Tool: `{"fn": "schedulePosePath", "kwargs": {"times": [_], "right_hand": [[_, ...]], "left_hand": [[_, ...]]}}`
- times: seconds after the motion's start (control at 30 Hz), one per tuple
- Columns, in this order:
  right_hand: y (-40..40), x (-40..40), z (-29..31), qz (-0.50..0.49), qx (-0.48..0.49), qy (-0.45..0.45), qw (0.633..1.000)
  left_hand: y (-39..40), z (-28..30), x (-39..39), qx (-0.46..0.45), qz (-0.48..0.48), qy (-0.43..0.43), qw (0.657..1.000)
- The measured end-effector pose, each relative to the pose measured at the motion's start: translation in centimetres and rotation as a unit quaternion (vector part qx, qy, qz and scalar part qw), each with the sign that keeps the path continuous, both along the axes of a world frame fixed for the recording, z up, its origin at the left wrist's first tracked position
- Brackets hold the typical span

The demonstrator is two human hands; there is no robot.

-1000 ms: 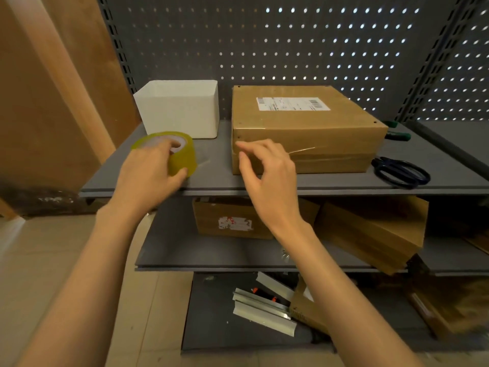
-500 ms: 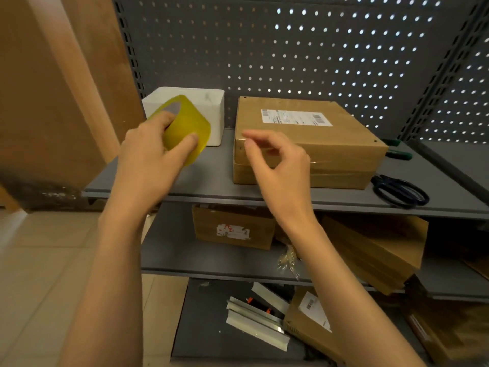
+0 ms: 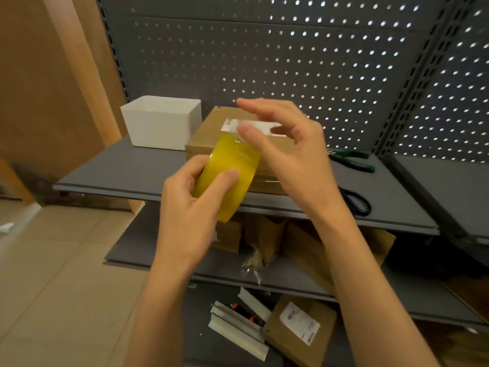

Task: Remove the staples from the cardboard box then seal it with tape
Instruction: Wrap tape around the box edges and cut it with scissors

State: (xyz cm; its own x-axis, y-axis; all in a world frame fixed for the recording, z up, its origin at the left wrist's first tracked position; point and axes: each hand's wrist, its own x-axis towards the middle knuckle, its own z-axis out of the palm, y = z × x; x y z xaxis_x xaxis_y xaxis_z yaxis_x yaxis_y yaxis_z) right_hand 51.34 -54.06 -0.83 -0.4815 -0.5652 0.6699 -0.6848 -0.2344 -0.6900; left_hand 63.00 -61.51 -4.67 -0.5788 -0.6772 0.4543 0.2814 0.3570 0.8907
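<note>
Tape roll (image 3: 227, 176) in left hand (image 3: 190, 205) grip; right hand (image 3: 288, 152) touching top.

Stockroom: pegboard-backed metal shelving (image 3: 148, 178), stacked cartons (image 3: 299, 332)

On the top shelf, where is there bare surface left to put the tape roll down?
Bare shelf lies in front of the white bin, left of the cardboard box. Right of the box, pliers and scissors crowd it.

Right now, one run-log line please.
left hand: grips tape roll | right hand: thumb at roll's top edge | cardboard box: on shelf
</note>
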Motion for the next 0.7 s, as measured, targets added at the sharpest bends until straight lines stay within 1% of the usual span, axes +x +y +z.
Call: {"fn": "schedulePosePath", "kwargs": {"times": [0.1, 0.3, 0.4, 0.5, 0.7], "right_hand": [[2.2, -1.7, -0.6, 0.014, 0.039, 0.012, 0.999], [6.6, -5.0, -1.6, 0.003, 0.05, -0.007, 0.999], [8.1, -6.1, -2.3, 0.025, 0.051, -0.043, 0.997], [9.0, -6.9, -3.4, 0.045, 0.053, -0.104, 0.992], [9.3, -8.0, -5.9, 0.067, 0.046, -0.227, 0.97]], "left_hand": [[2.7, -0.4, -1.3, 0.013, -0.022, 0.003, 1.0], [6.9, -1.3, -4.1, 0.007, -0.02, -0.009, 1.0], [8.6, -1.9, -5.0, 0.016, -0.019, -0.034, 0.999], [9.7, -2.5, -5.8, 0.033, -0.032, -0.072, 0.996], [10.9, -3.0, -6.8, 0.128, -0.078, -0.099, 0.984]]}}
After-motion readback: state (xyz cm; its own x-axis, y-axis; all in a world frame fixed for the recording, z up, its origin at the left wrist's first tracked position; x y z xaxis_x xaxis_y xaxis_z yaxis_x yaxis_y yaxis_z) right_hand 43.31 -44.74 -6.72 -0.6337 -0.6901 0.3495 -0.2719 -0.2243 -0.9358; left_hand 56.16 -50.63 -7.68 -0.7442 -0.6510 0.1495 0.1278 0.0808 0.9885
